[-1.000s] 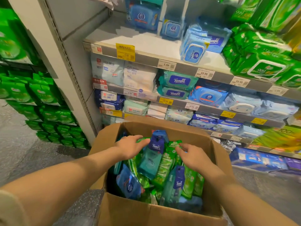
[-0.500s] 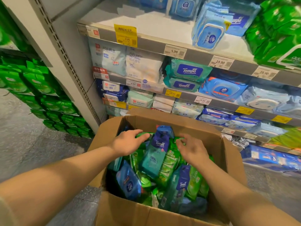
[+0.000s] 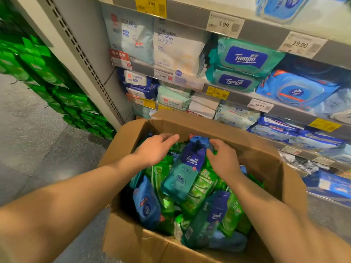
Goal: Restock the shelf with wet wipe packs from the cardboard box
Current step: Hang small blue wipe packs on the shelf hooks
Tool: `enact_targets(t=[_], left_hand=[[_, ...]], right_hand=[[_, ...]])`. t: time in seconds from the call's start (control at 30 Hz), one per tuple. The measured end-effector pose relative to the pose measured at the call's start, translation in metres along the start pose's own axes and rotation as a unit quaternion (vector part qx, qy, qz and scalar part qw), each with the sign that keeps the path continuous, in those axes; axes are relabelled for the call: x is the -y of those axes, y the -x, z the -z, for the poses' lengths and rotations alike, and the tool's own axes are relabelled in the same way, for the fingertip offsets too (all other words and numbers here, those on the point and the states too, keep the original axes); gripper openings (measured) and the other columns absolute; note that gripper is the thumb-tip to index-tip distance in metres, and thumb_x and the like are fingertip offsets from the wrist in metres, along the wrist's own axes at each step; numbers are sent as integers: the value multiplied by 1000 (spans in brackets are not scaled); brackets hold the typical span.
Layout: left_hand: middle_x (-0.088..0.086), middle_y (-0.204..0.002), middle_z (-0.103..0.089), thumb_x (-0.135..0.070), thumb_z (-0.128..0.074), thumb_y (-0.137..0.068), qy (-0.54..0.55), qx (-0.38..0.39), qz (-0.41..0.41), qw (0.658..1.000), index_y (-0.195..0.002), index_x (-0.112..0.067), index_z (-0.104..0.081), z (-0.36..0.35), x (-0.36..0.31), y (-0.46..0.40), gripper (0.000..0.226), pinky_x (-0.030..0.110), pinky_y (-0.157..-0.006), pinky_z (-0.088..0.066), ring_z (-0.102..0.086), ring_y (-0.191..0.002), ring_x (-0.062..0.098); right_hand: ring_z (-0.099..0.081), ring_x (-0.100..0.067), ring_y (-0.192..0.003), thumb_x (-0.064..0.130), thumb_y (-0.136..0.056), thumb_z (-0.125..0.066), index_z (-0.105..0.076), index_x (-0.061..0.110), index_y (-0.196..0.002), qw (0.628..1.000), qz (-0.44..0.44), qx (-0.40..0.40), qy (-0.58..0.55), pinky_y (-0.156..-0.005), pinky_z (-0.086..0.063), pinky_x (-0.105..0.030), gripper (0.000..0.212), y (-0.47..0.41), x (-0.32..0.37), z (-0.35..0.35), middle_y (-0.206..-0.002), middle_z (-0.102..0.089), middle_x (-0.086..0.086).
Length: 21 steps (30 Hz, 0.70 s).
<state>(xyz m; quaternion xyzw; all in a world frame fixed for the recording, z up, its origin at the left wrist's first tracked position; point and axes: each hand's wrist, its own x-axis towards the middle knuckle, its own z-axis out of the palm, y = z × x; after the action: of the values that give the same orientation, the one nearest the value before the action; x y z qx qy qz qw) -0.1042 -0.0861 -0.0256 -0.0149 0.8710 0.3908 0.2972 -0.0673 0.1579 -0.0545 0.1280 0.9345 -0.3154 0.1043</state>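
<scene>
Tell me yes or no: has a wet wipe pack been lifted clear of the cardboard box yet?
No: both the left hand and right hand are down among the packs inside the cardboard box, with nothing raised.

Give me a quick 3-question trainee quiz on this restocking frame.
1. True or false: both hands are inside the cardboard box.
2. Which brand name is printed on the teal pack lying between the left hand and the right hand? A) Tempo B) Kleenex C) Dettol
3. Fill in: the white price tag above the white wet wipes pack reads ____.

Key: 1 true; 2 A; 3 5.99
</scene>
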Motion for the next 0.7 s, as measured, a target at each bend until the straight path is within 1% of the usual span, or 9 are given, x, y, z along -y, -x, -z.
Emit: enact_targets(t=[0.1, 0.17, 0.3, 0.4, 0.53, 0.63, 0.7], left_hand=[[-3, -153, -53, -67, -39, -101, 18, -2, 6, 1000, -150, -27, -51, -4, 7, 0, 64, 27, -102, -32, -48, -140, 19], [-3, -153, -53, -65, -39, -102, 29, -4, 14, 999, -150, -27, -52, -6, 10, 0, 61, 26, -101, -30, -48, -140, 19], [-6, -151, -55, -65, -39, -102, 42, -12, 32, 999, -147, -31, -54, -9, 14, 1, 59, 26, -99, -29, -48, -139, 17], [-5, -149, -57, -65, -40, -102, 46, -16, 35, 998, -145, -31, -57, -11, 16, 0, 58, 26, -99, -30, -50, -137, 17], [-4, -147, -58, -61, -42, -103, 46, -16, 49, 998, -145, -30, -57, -13, 16, -2, 54, 25, -98, -32, -51, -135, 18], [-6, -141, -62, -54, -50, -102, 26, -15, 55, 998, -142, -28, -59, -15, 20, -5, 48, 22, -94, -35, -56, -129, 16], [-6, -135, -65, -48, -55, -102, 25, -14, 58, 998, -138, -27, -62, -17, 24, -5, 42, 21, -86, -41, -61, -119, 14]], right_hand=[[-62, -28, -121, 17, -94, -67, -58, 12, -141, 1000, 4, 0, -11, -102, -46, -34, 48, -11, 2, -8, -132, -66, -11], [-61, -30, -121, 14, -94, -67, -56, 10, -142, 1000, -3, -2, -19, -101, -44, -32, 49, -17, 2, -13, -134, -65, -12], [-62, -29, -119, 11, -94, -68, -55, 11, -143, 999, -12, 12, -34, -101, -46, -34, 51, -24, 1, -24, -133, -64, -12], [-63, -28, -116, 12, -93, -68, -57, 12, -141, 1000, -8, 4, -30, -103, -49, -36, 49, -30, 1, -30, -129, -65, -10], [-64, -29, -112, 23, -94, -66, -64, 20, -134, 998, 5, -29, 57, -93, -54, -42, 39, -35, 1, -34, -126, -66, -4], [-64, -31, -101, 29, -96, -64, -71, 24, -117, 992, 3, -48, 116, -81, -52, -40, 22, -38, -1, -39, -116, -66, -3], [-64, -32, -95, 30, -97, -64, -73, 24, -106, 992, 1, -56, 113, -76, -51, -39, 14, -39, -2, -41, -108, -67, -4]])
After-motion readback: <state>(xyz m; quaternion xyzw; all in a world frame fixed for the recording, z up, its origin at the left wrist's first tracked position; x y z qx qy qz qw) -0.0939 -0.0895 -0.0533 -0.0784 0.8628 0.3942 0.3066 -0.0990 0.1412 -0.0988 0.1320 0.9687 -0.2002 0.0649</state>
